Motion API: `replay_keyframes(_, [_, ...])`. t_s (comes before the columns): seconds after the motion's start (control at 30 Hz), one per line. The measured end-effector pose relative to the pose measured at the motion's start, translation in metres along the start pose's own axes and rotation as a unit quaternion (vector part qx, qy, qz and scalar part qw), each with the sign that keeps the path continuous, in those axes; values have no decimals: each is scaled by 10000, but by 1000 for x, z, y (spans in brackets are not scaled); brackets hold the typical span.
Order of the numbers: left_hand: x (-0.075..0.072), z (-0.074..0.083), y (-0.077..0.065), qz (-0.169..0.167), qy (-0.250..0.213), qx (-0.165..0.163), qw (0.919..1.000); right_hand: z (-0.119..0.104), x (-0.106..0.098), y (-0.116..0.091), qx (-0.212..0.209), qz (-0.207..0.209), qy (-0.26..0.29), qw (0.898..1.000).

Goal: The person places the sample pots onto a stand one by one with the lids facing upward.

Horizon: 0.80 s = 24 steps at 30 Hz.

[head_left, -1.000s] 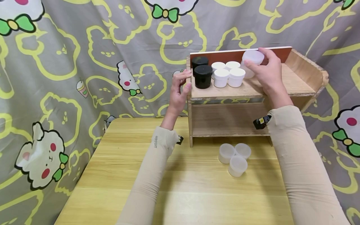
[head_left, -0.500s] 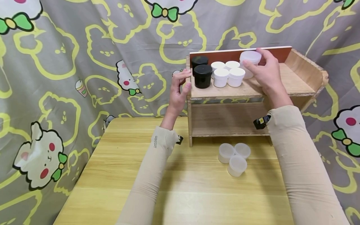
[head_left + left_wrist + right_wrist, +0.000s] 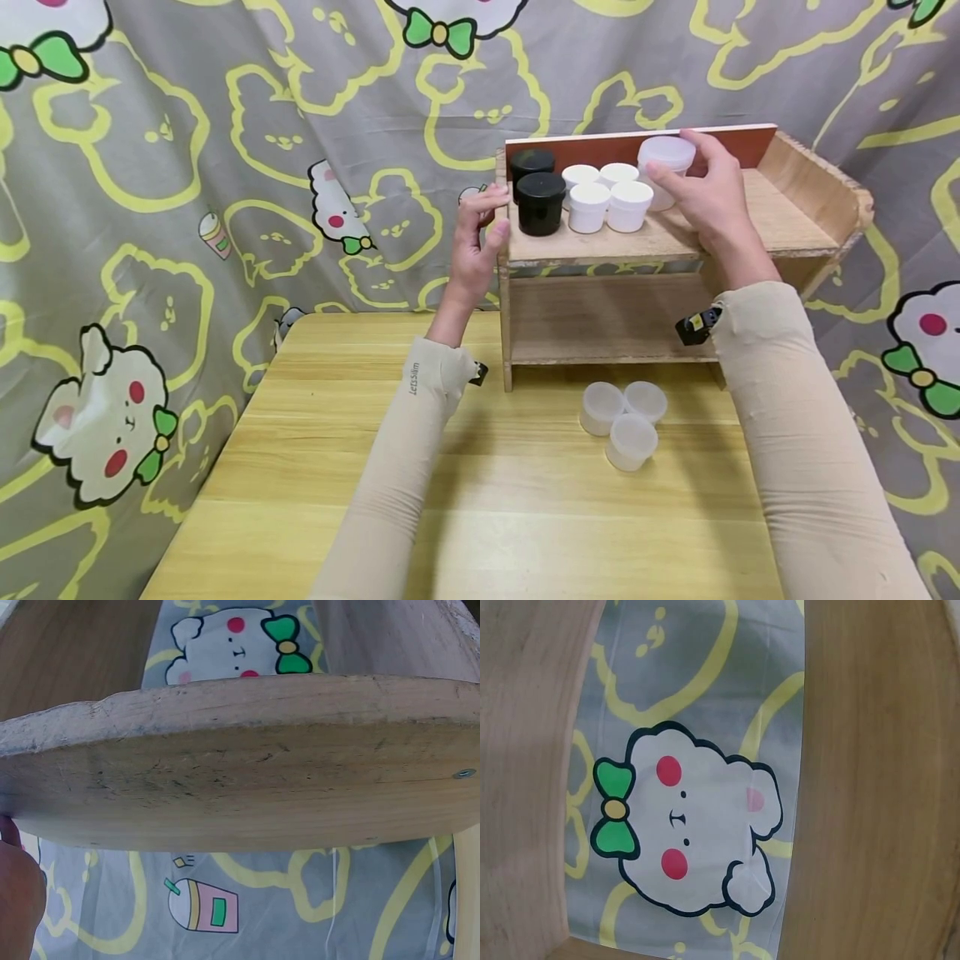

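A two-tier wooden shelf [image 3: 607, 250] stands on the table. In the head view my left hand [image 3: 476, 242] holds its left side panel [image 3: 247, 780], fingers bent at the top edge and thumb by the front. On the upper board, my right hand [image 3: 712, 187] grips a translucent lidded plastic jar [image 3: 666, 154], thumb in front and fingers at the far side. The jar is upright, just right of several small white jars [image 3: 628, 204]; its lower part is partly hidden by the hand. Two black jars [image 3: 540, 204] stand at the left end.
Three translucent lidded tubs [image 3: 632, 442] sit together on the wooden table [image 3: 337, 467] before the shelf. The shelf's red back panel [image 3: 592, 154] and raised right side [image 3: 821, 183] bound the upper board. A patterned curtain [image 3: 247, 125] hangs behind.
My right hand has moved the translucent jar slightly left, toward the white jars, mostly in the first half second. My left hand has stayed on the shelf's side.
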<state>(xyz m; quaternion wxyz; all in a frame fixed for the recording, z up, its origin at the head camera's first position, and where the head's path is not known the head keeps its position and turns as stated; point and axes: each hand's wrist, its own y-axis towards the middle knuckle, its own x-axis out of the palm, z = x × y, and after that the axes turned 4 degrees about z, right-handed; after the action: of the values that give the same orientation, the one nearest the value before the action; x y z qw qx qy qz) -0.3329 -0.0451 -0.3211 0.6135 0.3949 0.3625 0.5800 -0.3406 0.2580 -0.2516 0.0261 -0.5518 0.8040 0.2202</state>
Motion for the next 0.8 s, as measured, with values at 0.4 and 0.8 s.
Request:
replay_keyframes(0.4, [-1,0,2,-32,-8,81,10000,-1,0,-1,-6,-14,-5,10000])
replay_keyframes(0.8, [-1,2,1,-62,-42,-70,9999,-2,-7,-6,-314,25,-850,9959])
